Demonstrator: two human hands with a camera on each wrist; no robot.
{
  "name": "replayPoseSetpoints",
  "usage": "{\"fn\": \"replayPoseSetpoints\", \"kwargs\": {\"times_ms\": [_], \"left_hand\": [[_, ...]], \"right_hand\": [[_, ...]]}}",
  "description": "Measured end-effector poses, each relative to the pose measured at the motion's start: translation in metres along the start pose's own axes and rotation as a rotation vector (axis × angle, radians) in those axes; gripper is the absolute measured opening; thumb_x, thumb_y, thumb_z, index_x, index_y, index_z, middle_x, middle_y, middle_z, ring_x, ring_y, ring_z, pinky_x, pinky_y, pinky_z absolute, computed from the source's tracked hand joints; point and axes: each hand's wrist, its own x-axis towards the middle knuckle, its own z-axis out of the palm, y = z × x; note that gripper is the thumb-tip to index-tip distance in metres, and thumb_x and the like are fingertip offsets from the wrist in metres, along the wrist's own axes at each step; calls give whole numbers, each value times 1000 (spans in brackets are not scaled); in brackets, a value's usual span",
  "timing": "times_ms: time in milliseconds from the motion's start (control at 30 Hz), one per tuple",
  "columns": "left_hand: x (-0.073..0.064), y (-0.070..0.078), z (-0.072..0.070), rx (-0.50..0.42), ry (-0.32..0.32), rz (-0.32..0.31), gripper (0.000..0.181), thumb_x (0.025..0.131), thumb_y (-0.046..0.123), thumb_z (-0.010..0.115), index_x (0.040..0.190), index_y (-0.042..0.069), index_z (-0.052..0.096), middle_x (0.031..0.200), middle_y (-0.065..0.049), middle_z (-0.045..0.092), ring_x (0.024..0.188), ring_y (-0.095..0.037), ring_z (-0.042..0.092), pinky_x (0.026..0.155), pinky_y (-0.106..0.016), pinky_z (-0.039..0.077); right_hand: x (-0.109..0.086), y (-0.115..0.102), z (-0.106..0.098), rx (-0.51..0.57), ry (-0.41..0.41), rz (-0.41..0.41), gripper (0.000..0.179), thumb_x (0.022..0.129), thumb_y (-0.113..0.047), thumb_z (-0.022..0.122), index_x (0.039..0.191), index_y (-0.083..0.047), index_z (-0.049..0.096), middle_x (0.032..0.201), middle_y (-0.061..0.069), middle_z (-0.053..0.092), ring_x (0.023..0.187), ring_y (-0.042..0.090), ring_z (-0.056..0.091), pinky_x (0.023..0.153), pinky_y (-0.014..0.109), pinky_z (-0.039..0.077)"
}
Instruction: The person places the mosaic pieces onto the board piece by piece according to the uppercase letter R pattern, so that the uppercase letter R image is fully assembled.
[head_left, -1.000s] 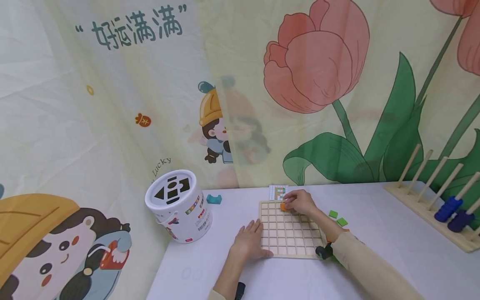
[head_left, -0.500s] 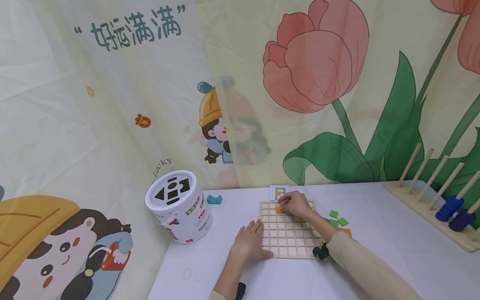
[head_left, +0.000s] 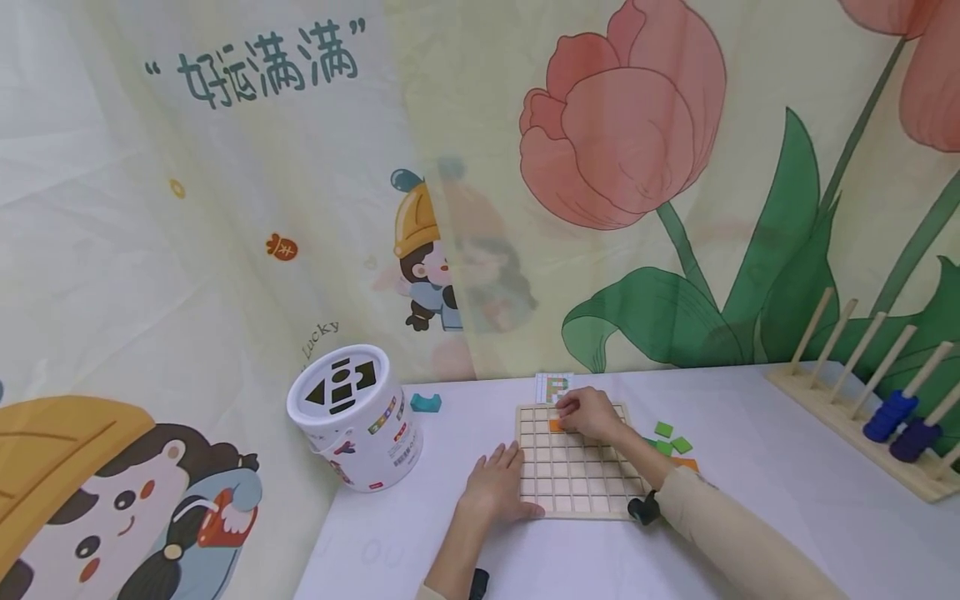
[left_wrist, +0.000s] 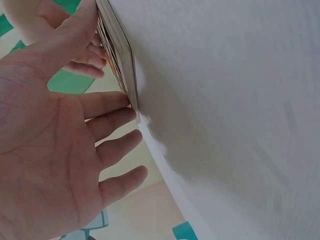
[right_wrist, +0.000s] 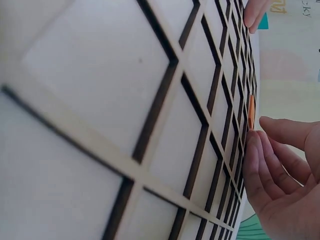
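Observation:
A wooden grid board (head_left: 573, 479) with square cells lies on the table. Toward its far edge my right hand (head_left: 588, 414) holds a small orange square tile (head_left: 555, 425) with curled fingers. In the right wrist view, fingertips of that hand (right_wrist: 285, 165) meet one end of the tile (right_wrist: 251, 111), low over the grid, and the thumb tip is close beside it. My left hand (head_left: 491, 483) lies spread at the board's left side. The left wrist view shows its fingers (left_wrist: 112, 122) extended, with fingertips against the edge of the board (left_wrist: 122, 55).
A pattern card (head_left: 553, 387) lies behind the board. Several green tiles (head_left: 663, 429) and an orange one (head_left: 684, 464) lie right of it. A white shape-sorter bucket (head_left: 360, 429) and teal block (head_left: 425, 403) stand left. At far right is a peg stand (head_left: 840, 417) with blue and purple rings.
My right hand has shifted left across the board with the orange tile, then stayed nearly in place. My left hand keeps its position at the board's side.

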Motion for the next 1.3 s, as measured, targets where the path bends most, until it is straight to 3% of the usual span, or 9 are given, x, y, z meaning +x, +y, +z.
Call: {"fn": "replayPoseSetpoints", "kwargs": {"times_ms": [200,400,700,867,1033,1300], "left_hand": [[-1,1,0,-4,5,1,103,79,63,83,155,3,48,164,-10,43,152,-30,38,121,-52,36],[-2,1,-2,-17,6,-1,103,79,62,84,155,3,48,164,-10,43,152,-31,38,121,-53,35],[-1,1,0,-23,9,-2,104,78,61,85,155,2,48,164,-11,42,152,-32,37,121,-54,34],[-2,2,0,-32,15,-7,104,77,61,86,154,1,49,163,-12,43,152,-33,38,121,-55,34],[-3,1,0,-43,24,-9,104,76,59,87,153,1,49,163,-13,44,152,-34,38,121,-55,35],[-2,2,1,-41,35,0,103,76,58,87,153,1,50,162,-13,45,152,-34,38,121,-56,35]], "right_hand": [[-8,3,-13,25,14,-13,14,89,-7,78,103,-6,78,86,0,71,78,15,66,65,30,56],[-17,2,-34,-14,59,-3,15,93,-14,77,106,-7,79,86,-1,72,79,14,68,69,30,56],[-32,8,-67,23,104,2,24,95,-11,74,114,2,76,90,5,74,77,20,73,67,32,59],[-39,17,-79,-23,130,0,23,95,-13,74,114,1,76,91,4,75,81,18,70,68,30,58],[-48,25,-89,-55,156,-33,22,94,-11,75,112,2,77,91,6,76,84,23,72,68,33,59],[-59,42,-102,-113,179,52,23,93,-11,77,113,0,76,95,7,75,89,26,69,73,35,59]]}}
